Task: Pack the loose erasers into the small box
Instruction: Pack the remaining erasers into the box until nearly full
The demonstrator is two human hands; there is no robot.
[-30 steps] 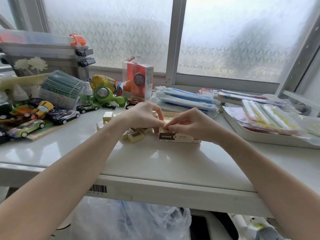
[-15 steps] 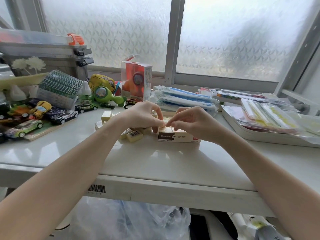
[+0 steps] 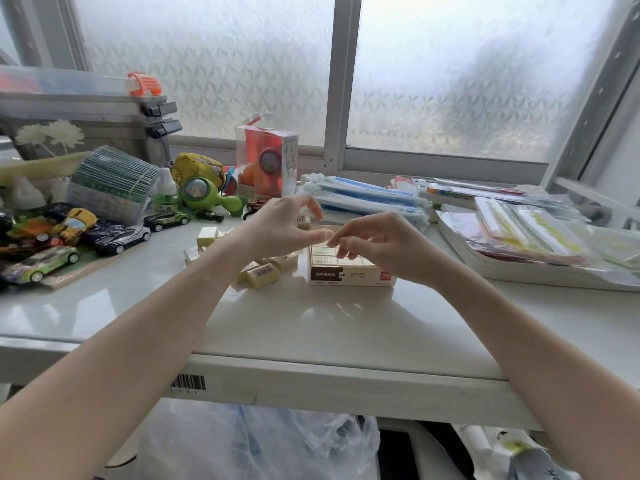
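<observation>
A small cream box (image 3: 351, 273) with a brown label sits open on the white table, rows of cream erasers packed inside. Loose erasers (image 3: 262, 274) lie just left of it, and another eraser (image 3: 206, 235) lies further back left. My left hand (image 3: 277, 230) hovers above the box's left edge with its fingers spread and nothing in them. My right hand (image 3: 377, 244) hangs over the box, fingers loosely curled down toward the packed erasers, and holds nothing that I can see.
Toy cars (image 3: 119, 237) and a green toy (image 3: 204, 195) crowd the left. An orange toy box (image 3: 266, 161) stands behind. Plastic-wrapped packs (image 3: 367, 197) and a white tray (image 3: 491, 268) of stationery lie at right. The table edge (image 3: 311, 379) is near.
Both hands have lifted off the box. My left hand's fingers have spread open and risen, and my right hand's fingers have loosened, uncovering the packed erasers.
</observation>
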